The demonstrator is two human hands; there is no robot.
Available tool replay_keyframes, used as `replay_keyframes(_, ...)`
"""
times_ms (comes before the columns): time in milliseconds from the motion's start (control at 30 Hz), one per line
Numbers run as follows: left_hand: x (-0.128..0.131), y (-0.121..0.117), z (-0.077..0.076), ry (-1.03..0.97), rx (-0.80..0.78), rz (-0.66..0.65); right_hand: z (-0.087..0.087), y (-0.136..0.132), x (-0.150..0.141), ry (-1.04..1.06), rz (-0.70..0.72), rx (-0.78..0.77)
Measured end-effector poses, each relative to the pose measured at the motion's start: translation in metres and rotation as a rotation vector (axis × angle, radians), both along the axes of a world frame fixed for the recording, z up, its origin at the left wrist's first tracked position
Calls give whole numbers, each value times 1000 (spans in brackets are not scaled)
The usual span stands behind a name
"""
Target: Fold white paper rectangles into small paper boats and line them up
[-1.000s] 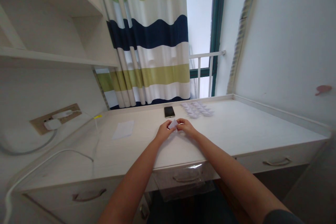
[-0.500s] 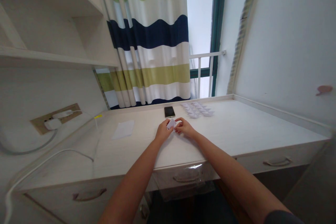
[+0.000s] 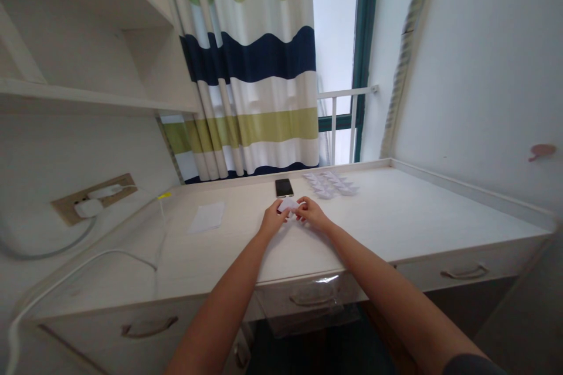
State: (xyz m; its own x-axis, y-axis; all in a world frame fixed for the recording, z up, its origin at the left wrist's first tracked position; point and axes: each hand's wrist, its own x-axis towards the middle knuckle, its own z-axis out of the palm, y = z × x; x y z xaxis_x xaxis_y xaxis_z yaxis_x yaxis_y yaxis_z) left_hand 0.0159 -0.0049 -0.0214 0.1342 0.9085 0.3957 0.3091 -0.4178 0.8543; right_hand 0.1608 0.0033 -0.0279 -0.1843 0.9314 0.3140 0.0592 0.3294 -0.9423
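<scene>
The left hand (image 3: pixel 273 218) and right hand (image 3: pixel 312 214) pinch a white paper slip (image 3: pixel 288 205) just in front of the smartphone (image 3: pixel 284 187) (folded paper pieces (image 3: pixel 329 185) lie right of it); it looks mid-fold and wants creasing.

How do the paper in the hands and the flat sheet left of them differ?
The held paper is pinched between the left hand and the right hand, while the sheet lies untouched on the desk. The held paper looks smaller than the sheet. The held paper seems folded, though fingers hide part of it; the sheet lies flat. Both are pale paper.
</scene>
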Motion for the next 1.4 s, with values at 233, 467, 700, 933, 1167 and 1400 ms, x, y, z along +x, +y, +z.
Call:
replay_keyframes(233,-1,1,0,15,30,-31,0,2,1,10,-55,9)
replay_keyframes(467,-4,1,2,-36,108,32,11,-7,0,167,46,-59)
replay_keyframes(700,-3,-1,8,-253,-223,-108,14,-8,2,272,42,-66)
replay_keyframes(933,-4,0,9,-409,-279,-121,10,-3,1,153,-25,-13)
replay_keyframes(1167,-1,4,2,-246,-197,-77,2,-2,1,-210,-155,264)
replay_keyframes(1400,0,6,-3,-265,-338,-53,-2,-2,0,-309,-64,356)
